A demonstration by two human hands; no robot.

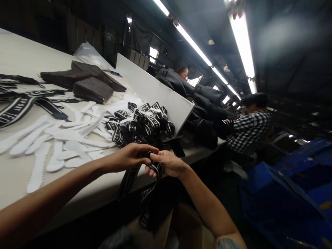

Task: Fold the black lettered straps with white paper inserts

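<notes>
The step in hand looks like folding or coiling 1 strap [158,168], held between the 2 hands at the table's [15,180] front edge. The left hand [138,156] pinches it, fingertips nearly closed; the right hand [171,164] curls around it. Loose webbing hangs below, so the next move calls for firm pinching beside the banded bundles [150,119].

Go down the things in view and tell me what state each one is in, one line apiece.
Left hand: pinching the held strap
Right hand: closed around the held strap
Held strap: bent between the hands
Bundled straps: coiled, heaped together
Loose straps: unrolled, overlapping
White strips: flat, scattered
Brown pouches: piled, closure unclear
Ceiling lights: lit
</notes>
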